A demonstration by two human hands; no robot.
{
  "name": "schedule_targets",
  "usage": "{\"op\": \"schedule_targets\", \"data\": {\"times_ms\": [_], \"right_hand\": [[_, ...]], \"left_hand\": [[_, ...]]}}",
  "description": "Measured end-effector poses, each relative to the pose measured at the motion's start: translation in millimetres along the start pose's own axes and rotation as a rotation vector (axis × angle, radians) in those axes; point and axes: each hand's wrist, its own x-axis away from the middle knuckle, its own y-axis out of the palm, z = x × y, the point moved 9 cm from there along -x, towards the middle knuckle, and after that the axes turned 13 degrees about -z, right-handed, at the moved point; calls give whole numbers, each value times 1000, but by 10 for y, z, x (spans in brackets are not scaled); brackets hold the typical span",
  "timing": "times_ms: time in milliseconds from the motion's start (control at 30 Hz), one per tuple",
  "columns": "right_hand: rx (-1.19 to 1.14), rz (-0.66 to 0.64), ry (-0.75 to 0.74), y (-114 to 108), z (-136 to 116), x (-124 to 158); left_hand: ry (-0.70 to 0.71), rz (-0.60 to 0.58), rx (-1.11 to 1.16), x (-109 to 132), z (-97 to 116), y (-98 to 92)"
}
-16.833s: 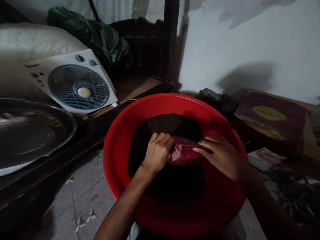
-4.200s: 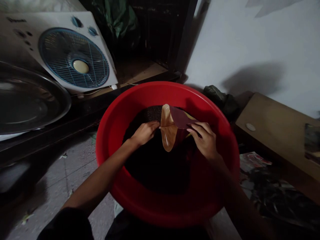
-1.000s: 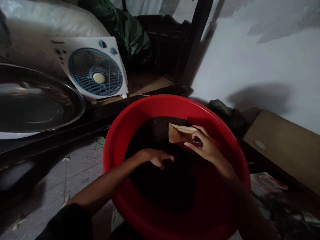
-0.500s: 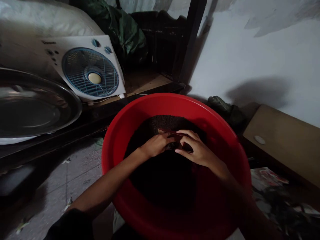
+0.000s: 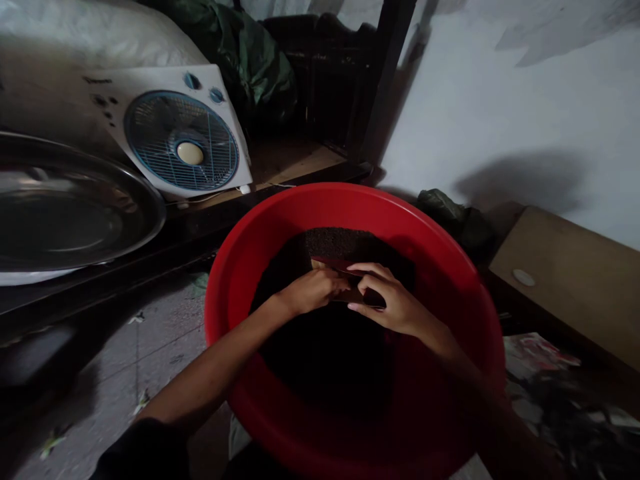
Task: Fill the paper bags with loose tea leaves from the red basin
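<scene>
Over a large red plastic basin (image 5: 345, 200) I hold a small open packet of reddish-brown card or paper (image 5: 331, 262), tan on its inner side. My right hand (image 5: 395, 300) is closed around the packet's right end, thumb below and fingers along the far edge. My left hand (image 5: 314, 292) is at the packet's left part, its fingers curled in at the opening. What lies between those fingertips is hidden. Below both hands, dark fine-grained material (image 5: 345, 243) covers the basin's bottom; most of it is in deep shadow.
A white box fan (image 5: 190, 153) stands on a dark bench at the left, beside a wide metal basin (image 5: 145, 233). A tan board or box (image 5: 570, 273) sits at the right by the white wall (image 5: 540, 100). Scraps litter the tiled floor (image 5: 120, 360).
My left fingers, stretched across the packet before, are now curled in more tightly at its opening. My right hand keeps its hold on the packet. The view has shifted slightly.
</scene>
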Motion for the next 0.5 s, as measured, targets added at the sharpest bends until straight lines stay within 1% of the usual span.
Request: {"op": "schedule_targets", "data": {"times_ms": [67,133,233,300,367,433,500], "right_hand": [[-17,15,1,-8,18,9],[-35,27,-1,-20,42,22],[-49,39,-5,-35,72,38],[-45,41,-2,-35,82,45],[-42,43,0,-33,84,47],[-40,47,0,-36,81,48],[-37,53,1,-48,83,50]], "left_hand": [[22,4,44,-8,-6,25],[-4,21,61,-3,-23,9],[-65,77,49,28,-21,-86],[-51,101,62,44,21,-140],[-33,94,79,47,46,-151],[-59,90,75,51,18,-143],[-98,124,45,71,-23,-152]]}}
